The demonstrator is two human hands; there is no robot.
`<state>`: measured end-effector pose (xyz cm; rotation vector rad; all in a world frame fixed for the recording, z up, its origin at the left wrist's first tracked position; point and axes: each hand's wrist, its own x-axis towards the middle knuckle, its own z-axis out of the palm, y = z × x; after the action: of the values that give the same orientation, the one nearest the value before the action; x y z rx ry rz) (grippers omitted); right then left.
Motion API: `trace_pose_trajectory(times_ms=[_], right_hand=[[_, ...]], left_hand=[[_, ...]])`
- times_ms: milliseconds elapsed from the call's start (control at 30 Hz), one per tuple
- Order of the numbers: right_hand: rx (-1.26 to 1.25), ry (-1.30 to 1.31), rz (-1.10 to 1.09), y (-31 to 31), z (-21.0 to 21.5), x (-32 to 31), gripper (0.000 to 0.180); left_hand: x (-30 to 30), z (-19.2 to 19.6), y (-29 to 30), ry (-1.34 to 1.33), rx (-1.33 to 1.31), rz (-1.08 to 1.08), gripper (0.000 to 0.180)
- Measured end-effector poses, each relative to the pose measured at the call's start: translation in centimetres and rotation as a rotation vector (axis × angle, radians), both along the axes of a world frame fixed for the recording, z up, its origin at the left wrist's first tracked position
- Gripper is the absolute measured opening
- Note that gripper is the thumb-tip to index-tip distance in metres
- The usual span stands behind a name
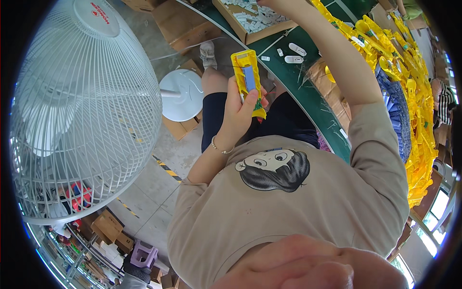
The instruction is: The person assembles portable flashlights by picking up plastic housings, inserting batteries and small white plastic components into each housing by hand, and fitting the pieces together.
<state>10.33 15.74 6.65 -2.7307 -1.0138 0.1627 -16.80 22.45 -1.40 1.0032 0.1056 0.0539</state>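
My left hand [239, 107] is closed round a yellow plastic housing [256, 72], held above my lap with its open inner side showing. In the housing sit a blue block [249, 77], which looks like a battery pack, and a green piece, perhaps a circuit board, partly behind my thumb. At the top edge, my right hand [278, 4] reaches over a cardboard tray [264, 32] of small white parts [250, 18]. The picture's edge cuts off that hand, so its fingers barely show.
White oval parts [294, 59] lie on the green tabletop [313, 103]. A large heap of yellow housings [416, 125] and a bundle of blue pieces [392, 115] are at right. A caged fan [86, 111] stands close on the left, beside a white round stool [183, 96].
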Motion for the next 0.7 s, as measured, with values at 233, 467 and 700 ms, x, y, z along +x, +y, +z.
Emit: trace_pose_trajectory(times_ms=[233, 467, 700], right_hand=[[-0.198, -0.090, 0.007, 1.5, -3.5, 0.7, 0.018], [-0.262, -0.061, 0.144, 2.6, 0.2, 6.0, 0.053], [0.005, -0.096, 0.215, 4.3, 2.3, 6.0, 0.028]], left_hand=[[-0.9, -1.0, 1.4, 0.048, -0.004, 0.071, 0.027], [-0.7, -1.0, 1.7, 0.061, 0.054, 0.054, 0.028], [-0.7, -2.2, 1.3, 0.109, 0.031, 0.057, 0.029]])
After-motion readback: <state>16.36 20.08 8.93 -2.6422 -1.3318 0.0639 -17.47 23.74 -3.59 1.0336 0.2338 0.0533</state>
